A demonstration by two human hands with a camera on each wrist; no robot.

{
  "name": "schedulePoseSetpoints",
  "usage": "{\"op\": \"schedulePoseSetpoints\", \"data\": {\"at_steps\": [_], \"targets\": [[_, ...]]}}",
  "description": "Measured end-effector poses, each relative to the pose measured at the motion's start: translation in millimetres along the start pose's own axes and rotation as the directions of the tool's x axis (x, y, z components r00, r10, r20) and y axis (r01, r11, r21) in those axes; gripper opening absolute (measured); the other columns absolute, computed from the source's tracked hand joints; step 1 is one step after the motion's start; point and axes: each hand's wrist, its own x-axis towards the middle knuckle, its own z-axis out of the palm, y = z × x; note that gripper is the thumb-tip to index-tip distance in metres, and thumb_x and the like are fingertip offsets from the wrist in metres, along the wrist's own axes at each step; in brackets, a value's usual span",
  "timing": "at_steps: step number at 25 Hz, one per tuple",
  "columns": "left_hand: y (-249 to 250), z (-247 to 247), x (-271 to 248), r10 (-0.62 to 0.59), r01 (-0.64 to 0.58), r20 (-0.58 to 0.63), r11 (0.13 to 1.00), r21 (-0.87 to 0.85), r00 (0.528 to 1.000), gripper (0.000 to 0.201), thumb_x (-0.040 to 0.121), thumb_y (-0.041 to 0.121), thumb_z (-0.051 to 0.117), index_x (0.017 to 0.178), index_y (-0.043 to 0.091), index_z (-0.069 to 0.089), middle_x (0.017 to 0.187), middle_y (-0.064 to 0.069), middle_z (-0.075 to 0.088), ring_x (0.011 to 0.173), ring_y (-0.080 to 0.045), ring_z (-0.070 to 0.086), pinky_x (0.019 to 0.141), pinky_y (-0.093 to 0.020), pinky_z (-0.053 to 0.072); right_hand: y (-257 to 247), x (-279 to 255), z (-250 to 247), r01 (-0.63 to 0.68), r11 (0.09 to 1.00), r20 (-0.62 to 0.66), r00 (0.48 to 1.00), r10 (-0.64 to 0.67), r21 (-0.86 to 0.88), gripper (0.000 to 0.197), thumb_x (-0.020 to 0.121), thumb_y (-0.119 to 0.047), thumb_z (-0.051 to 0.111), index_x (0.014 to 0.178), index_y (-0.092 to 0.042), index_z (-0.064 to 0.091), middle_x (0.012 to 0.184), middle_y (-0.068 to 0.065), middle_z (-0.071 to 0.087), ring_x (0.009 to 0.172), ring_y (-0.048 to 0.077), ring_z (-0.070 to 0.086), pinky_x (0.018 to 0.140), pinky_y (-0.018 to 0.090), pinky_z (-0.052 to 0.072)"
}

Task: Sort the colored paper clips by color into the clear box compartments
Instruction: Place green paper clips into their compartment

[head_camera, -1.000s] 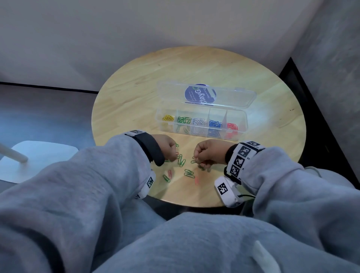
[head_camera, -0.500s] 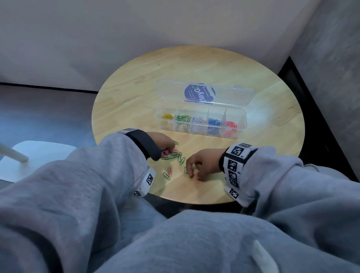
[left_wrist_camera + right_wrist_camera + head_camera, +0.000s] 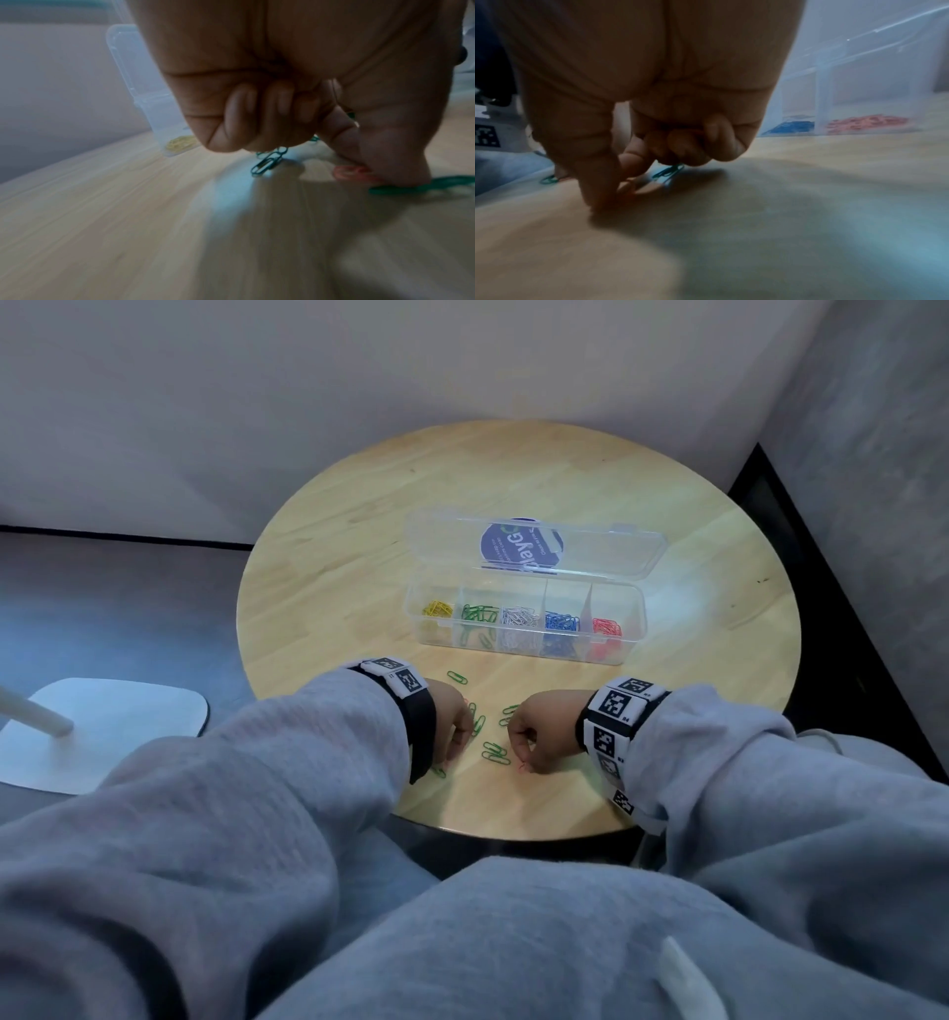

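Note:
The clear box point(image 3: 637, 608) lies open mid-table, with yellow, green, white, blue and red clips in separate compartments. Loose green clips point(image 3: 495, 752) lie near the table's front edge between my hands. My left hand point(image 3: 454, 752) has green clips point(image 3: 270, 160) hanging from its curled fingers, while its thumb and index finger pinch a red clip point(image 3: 352, 174) against the wood. My right hand point(image 3: 524, 757) pinches another red clip point(image 3: 626, 188) on the table with thumb and index finger. Its other fingers are curled above a green clip point(image 3: 667, 172).
The round wooden table point(image 3: 359, 557) has its near edge just behind my wrists. The box lid point(image 3: 590, 546) is folded back behind the compartments. One green clip point(image 3: 457, 677) lies apart, closer to the box. A white stool base point(image 3: 113, 726) stands on the floor at left.
My left hand has moved back toward the table's near edge onto a red clip. My right hand came down and nearer, onto the red clip at the front.

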Motion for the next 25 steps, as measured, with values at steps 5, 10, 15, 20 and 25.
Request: {"op": "schedulePoseSetpoints", "data": {"at_steps": [5,10,15,20,25], "targets": [[-9,5,3,-0.021,0.017,-0.031,0.994,-0.105,0.999,0.023,0.080,0.016,0.068,0.064,0.025,0.054,0.066,0.010,0.053,0.059,-0.005,0.045,0.053,-0.017,0.037,11,1,-10,-0.070,0.854,-0.054,0.992,0.114,0.515,0.018,0.079,-0.012,0.065,0.066,-0.021,0.056,0.066,-0.005,0.062,0.057,0.008,0.054,0.056,0.022,0.044],[-31,-1,-14,-0.073,-0.018,-0.141,0.830,-0.557,0.987,0.022,0.081,0.014,0.065,0.063,0.022,0.055,0.062,0.006,0.053,0.060,-0.010,0.045,0.060,-0.021,0.040,10,12,-20,-0.077,0.445,0.004,0.987,0.163,0.892,0.023,0.090,0.007,0.045,0.081,-0.011,0.057,0.062,0.010,0.050,0.043,0.014,0.047,0.042,0.024,0.042],[-50,-12,-31,-0.173,-0.134,-0.249,0.497,-0.858,0.953,0.032,0.088,-0.005,0.052,0.063,0.014,0.046,0.045,0.008,0.058,0.045,-0.006,0.046,0.043,-0.016,0.034,-11,20,-36,-0.153,0.270,0.099,0.974,0.204,0.951,0.033,0.092,0.007,0.023,0.071,-0.004,0.046,0.065,0.010,0.039,0.054,0.016,0.036,0.046,0.019,0.032],[-60,-20,-46,-0.235,-0.239,-0.292,0.230,-0.943,0.927,0.033,0.090,-0.010,0.043,0.067,0.014,0.047,0.051,0.000,0.052,0.034,-0.004,0.047,0.036,-0.012,0.035,-30,39,-44,-0.125,0.682,-0.032,0.977,0.213,0.721,0.015,0.090,-0.011,0.051,0.076,-0.017,0.052,0.071,0.002,0.050,0.059,0.013,0.045,0.050,0.021,0.038],[-64,-22,-51,-0.375,-0.148,-0.191,0.139,-0.979,0.907,0.032,0.092,-0.002,0.031,0.076,0.011,0.056,0.064,-0.003,0.040,0.029,-0.004,0.041,0.031,-0.011,0.030,-43,50,-42,-0.109,0.957,-0.141,0.978,0.151,0.268,0.009,0.083,-0.020,0.066,0.088,-0.024,0.061,0.091,-0.003,0.059,0.071,0.014,0.052,0.052,0.020,0.037]]}}
